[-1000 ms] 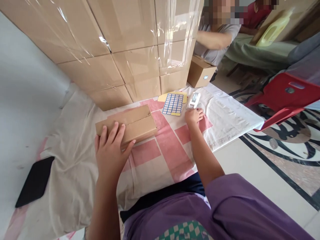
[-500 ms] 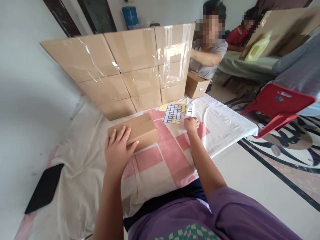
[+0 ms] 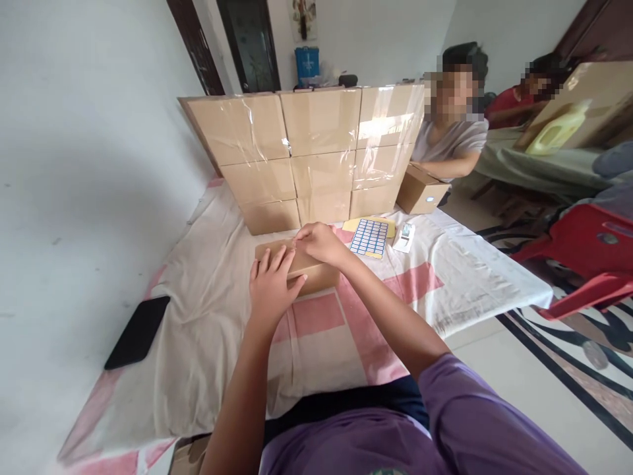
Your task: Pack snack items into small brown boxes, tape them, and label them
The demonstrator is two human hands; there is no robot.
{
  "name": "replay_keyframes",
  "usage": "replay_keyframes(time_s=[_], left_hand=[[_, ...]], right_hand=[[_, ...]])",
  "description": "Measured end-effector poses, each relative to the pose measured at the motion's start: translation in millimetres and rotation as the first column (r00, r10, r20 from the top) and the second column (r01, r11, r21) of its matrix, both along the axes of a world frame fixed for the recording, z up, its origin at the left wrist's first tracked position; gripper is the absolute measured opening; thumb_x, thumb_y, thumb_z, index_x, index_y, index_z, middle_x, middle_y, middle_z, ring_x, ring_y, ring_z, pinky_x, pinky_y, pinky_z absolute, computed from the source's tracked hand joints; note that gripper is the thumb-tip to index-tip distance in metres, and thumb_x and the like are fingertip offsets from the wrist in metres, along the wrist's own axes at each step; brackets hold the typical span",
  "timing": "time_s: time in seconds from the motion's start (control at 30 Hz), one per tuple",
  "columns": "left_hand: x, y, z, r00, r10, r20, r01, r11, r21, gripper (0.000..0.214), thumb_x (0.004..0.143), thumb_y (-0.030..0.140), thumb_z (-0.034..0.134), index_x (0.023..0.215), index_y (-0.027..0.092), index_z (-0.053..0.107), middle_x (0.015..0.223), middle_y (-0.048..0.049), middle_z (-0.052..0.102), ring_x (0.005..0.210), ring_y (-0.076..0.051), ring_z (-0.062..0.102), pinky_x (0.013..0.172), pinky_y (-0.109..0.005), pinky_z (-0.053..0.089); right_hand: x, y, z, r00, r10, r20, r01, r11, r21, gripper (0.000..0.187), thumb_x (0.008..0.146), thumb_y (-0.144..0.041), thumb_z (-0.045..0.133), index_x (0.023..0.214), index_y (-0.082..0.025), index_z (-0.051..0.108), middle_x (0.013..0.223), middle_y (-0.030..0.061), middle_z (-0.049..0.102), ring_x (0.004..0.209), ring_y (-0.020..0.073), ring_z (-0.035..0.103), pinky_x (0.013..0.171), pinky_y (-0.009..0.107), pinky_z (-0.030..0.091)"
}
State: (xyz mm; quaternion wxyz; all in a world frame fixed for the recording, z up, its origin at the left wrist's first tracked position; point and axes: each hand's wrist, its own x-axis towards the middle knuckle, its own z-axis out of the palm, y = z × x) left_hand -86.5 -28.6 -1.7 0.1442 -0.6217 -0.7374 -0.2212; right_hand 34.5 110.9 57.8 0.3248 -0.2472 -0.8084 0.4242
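A closed cardboard box [image 3: 322,280] lies on the tablecloth in front of me. My left hand [image 3: 271,285] rests on its top with fingers spread, the thumb along the near edge. Over the top of the box, close to the left fingertips, is my right hand [image 3: 320,243]. Its thumb and fingers are pinched together; whatever they hold is too small or hidden to make out. Right of the box lies a sheet of blue-bordered labels [image 3: 370,237] on a yellow sheet [image 3: 390,225]. Beside it is a small white printed item [image 3: 404,239].
A wall of taped cardboard boxes [image 3: 321,168] stands behind the box. A black flat tablet-like object [image 3: 138,332] lies at left. At right are a smaller carton [image 3: 422,191], a co-worker [image 3: 457,142] and a red plastic stool [image 3: 593,244].
My right hand has moved left from near the white item to the top of the box. The left hand stays on the box. The camera view has shifted.
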Motion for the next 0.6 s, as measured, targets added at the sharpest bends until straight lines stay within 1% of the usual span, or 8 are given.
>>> replay_keyframes(time_s=[0.07, 0.13, 0.27, 0.37, 0.4, 0.47, 0.53, 0.6], left_hand=[[-0.5, -0.1, -2.3, 1.000, -0.008, 0.002, 0.008, 0.999, 0.032, 0.062, 0.095, 0.051, 0.056, 0.151, 0.027, 0.054, 0.159, -0.0044, 0.052, 0.149, -0.039, 0.043, 0.124, -0.059, 0.030], [-1.1, 0.1, -3.6, 1.000, -0.014, 0.005, 0.014, 0.999, 0.046, 0.060, 0.095, 0.051, 0.056, 0.150, 0.028, 0.056, 0.158, -0.0043, 0.053, 0.149, -0.039, 0.044, 0.123, -0.059, 0.030], [-1.6, 1.1, -4.4, 1.000, -0.007, 0.009, 0.007, 0.999, 0.049, 0.056, 0.094, 0.051, 0.057, 0.146, 0.030, 0.059, 0.157, -0.0032, 0.053, 0.148, -0.039, 0.044, 0.123, -0.057, 0.030], [-1.4, 1.6, -5.4, 1.000, -0.005, 0.005, 0.005, 0.999, 0.052, 0.056, 0.095, 0.052, 0.055, 0.146, 0.029, 0.059, 0.158, -0.0027, 0.052, 0.149, -0.039, 0.044, 0.124, -0.056, 0.029], [-1.4, 1.7, -5.9, 1.000, -0.007, 0.004, 0.007, 0.999, 0.053, 0.056, 0.096, 0.053, 0.054, 0.146, 0.028, 0.059, 0.158, -0.0029, 0.052, 0.149, -0.038, 0.043, 0.124, -0.056, 0.028], [-1.5, 1.8, -7.1, 1.000, -0.006, 0.014, 0.005, 0.998, 0.059, 0.061, 0.095, 0.053, 0.055, 0.151, 0.026, 0.053, 0.157, -0.0053, 0.054, 0.149, -0.038, 0.043, 0.124, -0.055, 0.027], [-1.7, 2.1, -8.3, 0.999, -0.004, 0.042, 0.001, 0.997, 0.075, 0.075, 0.093, 0.053, 0.058, 0.158, 0.020, 0.041, 0.154, -0.0104, 0.057, 0.148, -0.037, 0.044, 0.123, -0.055, 0.027], [-1.9, 2.1, -9.0, 0.998, -0.004, 0.070, -0.003, 0.995, 0.103, 0.085, 0.091, 0.054, 0.061, 0.160, 0.014, 0.032, 0.153, -0.0153, 0.057, 0.147, -0.037, 0.046, 0.123, -0.054, 0.028]], right_hand=[[-3.9, 5.7, -7.1, 0.998, 0.068, -0.010, -0.068, 0.997, -0.041, 0.013, 0.080, -0.014, 0.062, 0.078, -0.017, 0.074, 0.082, 0.0025, 0.074, 0.081, 0.0168, 0.068, 0.080, 0.029, 0.050], [-4.0, 10.2, -14.5, 0.993, 0.110, -0.040, -0.113, 0.990, -0.087, 0.011, 0.080, -0.014, 0.061, 0.080, -0.016, 0.072, 0.079, 0.0017, 0.074, 0.080, 0.0158, 0.069, 0.079, 0.027, 0.051], [-0.1, 12.1, -22.2, 0.990, 0.134, -0.045, -0.138, 0.986, -0.092, 0.008, 0.078, -0.015, 0.060, 0.081, -0.017, 0.067, 0.076, 0.0003, 0.071, 0.078, 0.0147, 0.068, 0.077, 0.026, 0.050], [4.0, 8.9, -19.0, 0.992, 0.124, -0.032, -0.127, 0.989, -0.079, 0.011, 0.078, -0.016, 0.060, 0.086, -0.016, 0.067, 0.074, -0.0006, 0.069, 0.074, 0.0140, 0.065, 0.073, 0.026, 0.048], [5.6, 7.5, -16.7, 0.992, 0.124, -0.019, -0.125, 0.989, -0.077, 0.018, 0.078, -0.016, 0.059, 0.093, -0.016, 0.069, 0.074, -0.0012, 0.069, 0.073, 0.0137, 0.064, 0.071, 0.026, 0.047], [9.0, 5.2, -11.5, 0.988, 0.152, 0.026, -0.150, 0.985, -0.086, 0.045, 0.078, -0.014, 0.059, 0.122, -0.018, 0.067, 0.075, -0.0029, 0.069, 0.069, 0.0133, 0.061, 0.066, 0.025, 0.045], [11.6, 3.6, -7.6, 0.980, 0.189, 0.065, -0.182, 0.978, -0.107, 0.074, 0.078, -0.012, 0.058, 0.151, -0.022, 0.049, 0.076, -0.0049, 0.069, 0.067, 0.0132, 0.058, 0.062, 0.024, 0.042], [12.2, 2.8, -6.4, 0.979, 0.190, 0.078, -0.182, 0.978, -0.101, 0.086, 0.080, -0.011, 0.057, 0.162, -0.022, 0.034, 0.077, -0.0050, 0.070, 0.068, 0.0134, 0.058, 0.062, 0.024, 0.042]])
